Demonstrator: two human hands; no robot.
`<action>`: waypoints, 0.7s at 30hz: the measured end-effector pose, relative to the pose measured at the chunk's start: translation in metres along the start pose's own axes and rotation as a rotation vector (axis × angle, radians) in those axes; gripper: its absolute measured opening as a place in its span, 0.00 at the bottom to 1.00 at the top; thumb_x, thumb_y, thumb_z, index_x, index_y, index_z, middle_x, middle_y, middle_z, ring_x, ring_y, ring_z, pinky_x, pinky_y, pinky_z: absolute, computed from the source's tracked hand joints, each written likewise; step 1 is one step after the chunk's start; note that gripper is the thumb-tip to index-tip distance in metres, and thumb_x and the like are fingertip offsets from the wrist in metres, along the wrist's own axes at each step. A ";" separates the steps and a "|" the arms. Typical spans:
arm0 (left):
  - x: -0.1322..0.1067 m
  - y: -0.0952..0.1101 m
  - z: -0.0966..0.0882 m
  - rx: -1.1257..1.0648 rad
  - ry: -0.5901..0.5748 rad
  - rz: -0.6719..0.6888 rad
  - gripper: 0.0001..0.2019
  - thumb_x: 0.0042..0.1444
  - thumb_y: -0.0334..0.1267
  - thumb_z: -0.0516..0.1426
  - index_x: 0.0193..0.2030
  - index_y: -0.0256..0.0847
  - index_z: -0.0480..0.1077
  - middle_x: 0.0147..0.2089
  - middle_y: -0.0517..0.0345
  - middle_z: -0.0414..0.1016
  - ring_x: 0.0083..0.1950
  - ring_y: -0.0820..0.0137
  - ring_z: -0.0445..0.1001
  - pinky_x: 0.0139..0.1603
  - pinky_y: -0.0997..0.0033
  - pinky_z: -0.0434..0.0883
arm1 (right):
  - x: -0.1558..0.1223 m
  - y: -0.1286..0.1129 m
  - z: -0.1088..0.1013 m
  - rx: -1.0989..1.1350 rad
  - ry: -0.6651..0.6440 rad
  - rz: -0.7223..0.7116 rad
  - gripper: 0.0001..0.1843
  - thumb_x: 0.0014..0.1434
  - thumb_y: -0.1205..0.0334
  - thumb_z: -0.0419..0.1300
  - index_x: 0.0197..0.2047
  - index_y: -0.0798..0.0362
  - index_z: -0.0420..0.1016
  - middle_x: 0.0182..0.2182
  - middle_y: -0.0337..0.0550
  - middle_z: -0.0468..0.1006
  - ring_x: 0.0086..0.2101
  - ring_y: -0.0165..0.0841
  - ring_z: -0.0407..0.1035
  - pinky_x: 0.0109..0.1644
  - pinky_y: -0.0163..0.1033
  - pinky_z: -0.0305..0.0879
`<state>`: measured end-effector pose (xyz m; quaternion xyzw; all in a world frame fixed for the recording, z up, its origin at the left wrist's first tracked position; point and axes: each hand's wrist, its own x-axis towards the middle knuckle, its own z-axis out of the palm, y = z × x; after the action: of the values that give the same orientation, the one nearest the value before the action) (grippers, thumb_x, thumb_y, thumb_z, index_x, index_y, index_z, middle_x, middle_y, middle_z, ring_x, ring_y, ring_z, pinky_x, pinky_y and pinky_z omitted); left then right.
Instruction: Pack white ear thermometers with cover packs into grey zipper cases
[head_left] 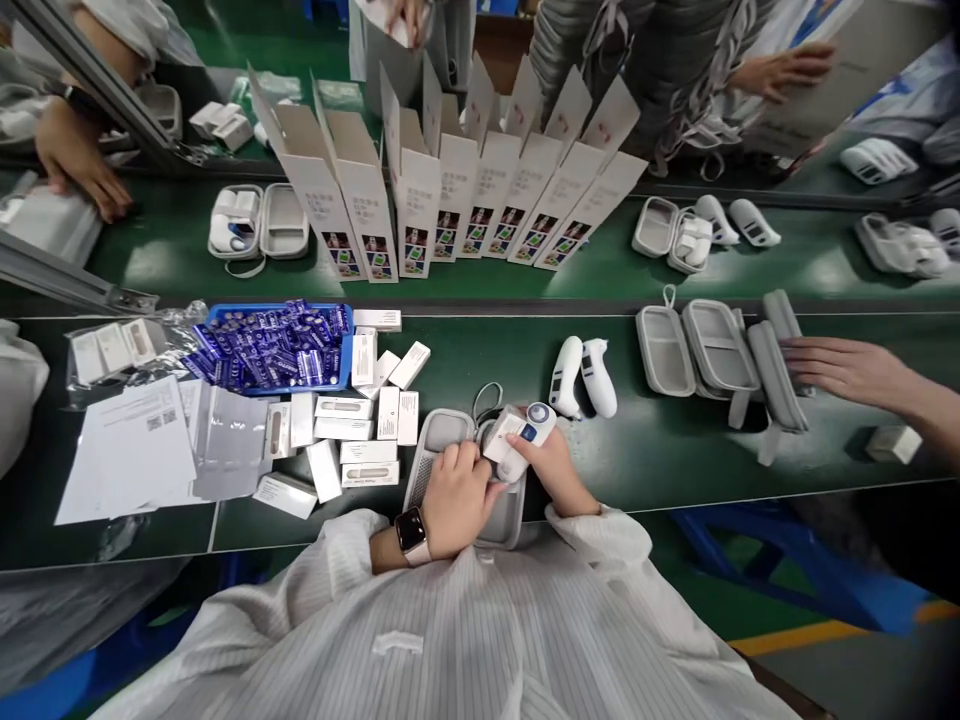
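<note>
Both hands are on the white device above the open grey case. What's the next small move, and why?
Probably lower the white device into the open grey case right beneath it. The left hand and right hand both grip it just over the case, whose visible half looks unfilled, and a case on the far belt already holds a similar device.

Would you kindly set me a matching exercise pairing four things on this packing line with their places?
Things: 1 blue tray; 2 open grey case; 3 white cartons; 4 white device.
Places: A upright in a row on the far belt; B in the right hand; C under the left hand; D beside the small boxes, holding batteries.
Pairs: 1-D, 2-C, 3-A, 4-B.
</note>
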<state>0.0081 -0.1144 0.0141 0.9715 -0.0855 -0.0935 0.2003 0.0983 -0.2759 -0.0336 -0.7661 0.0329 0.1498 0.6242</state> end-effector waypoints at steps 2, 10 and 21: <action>0.005 0.005 0.000 0.005 -0.003 -0.029 0.11 0.64 0.42 0.57 0.41 0.36 0.74 0.46 0.44 0.70 0.48 0.52 0.67 0.46 0.51 0.67 | 0.000 0.001 0.002 0.008 0.010 -0.009 0.23 0.42 0.48 0.72 0.39 0.50 0.77 0.31 0.41 0.81 0.33 0.41 0.74 0.42 0.47 0.71; 0.004 -0.016 -0.002 -0.176 -0.035 0.147 0.07 0.56 0.43 0.66 0.35 0.45 0.75 0.43 0.59 0.74 0.47 0.63 0.70 0.46 0.61 0.66 | -0.007 0.004 0.005 0.007 0.039 -0.035 0.20 0.45 0.50 0.70 0.40 0.50 0.76 0.31 0.40 0.80 0.34 0.40 0.73 0.45 0.48 0.71; 0.004 -0.033 -0.005 -0.236 0.043 0.399 0.08 0.67 0.33 0.52 0.39 0.39 0.72 0.74 0.43 0.52 0.75 0.55 0.49 0.71 0.50 0.59 | -0.033 -0.001 0.010 -0.153 -0.025 -0.120 0.26 0.44 0.57 0.70 0.48 0.49 0.77 0.54 0.49 0.76 0.60 0.51 0.63 0.68 0.59 0.51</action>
<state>0.0173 -0.0833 0.0042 0.9071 -0.2600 -0.0409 0.3286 0.0653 -0.2703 -0.0258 -0.8101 -0.0325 0.1238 0.5722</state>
